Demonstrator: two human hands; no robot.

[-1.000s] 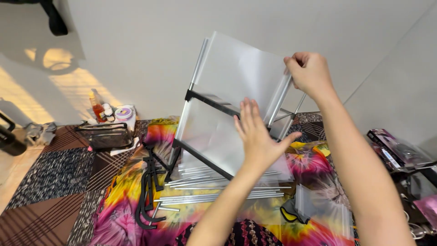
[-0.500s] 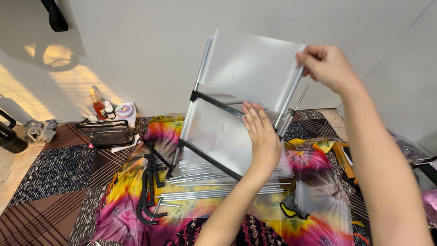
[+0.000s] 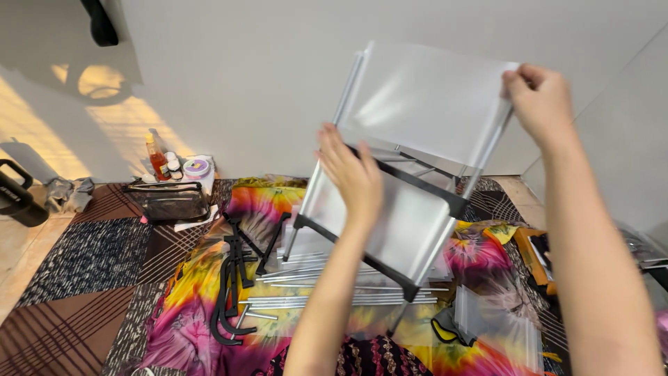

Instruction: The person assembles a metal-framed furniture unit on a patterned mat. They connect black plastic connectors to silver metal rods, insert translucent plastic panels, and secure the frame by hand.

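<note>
— Frosted plastic, that's the upper panel (image 3: 428, 97) of the half-built shelf unit (image 3: 390, 202), held up in front of the white wall. Where are the hands?

— Well apart. The right hand (image 3: 539, 104) pinches the panel's top right corner, fingers closed over the edge. The left hand (image 3: 351, 174) lies flat and open against the lower panel (image 3: 400, 223), fingers pointing up, gripping nothing.

— What differs from half a second ago?

— The left hand has slid leftwards across the lower panel, towards the left silver post (image 3: 327, 160). The right hand keeps its hold on the same corner. The unit sits a little higher and more to the right in view.

— And the floor?

— A tie-dye cloth (image 3: 202, 306) under the unit, with loose silver rods (image 3: 327, 296) and black frame pieces (image 3: 233, 292) lying on it. A clear bag with black trim (image 3: 167, 202) rests on the patterned rug (image 3: 90, 264), and small bottles and a jar (image 3: 174, 166) stand by the wall.

— Anything hard to make out?

— The unit's base is hidden behind the left forearm. The dark object at the top left and the one at the left edge are cut off; I cannot tell what they are. The items at the right edge are blurred behind the right arm.
</note>
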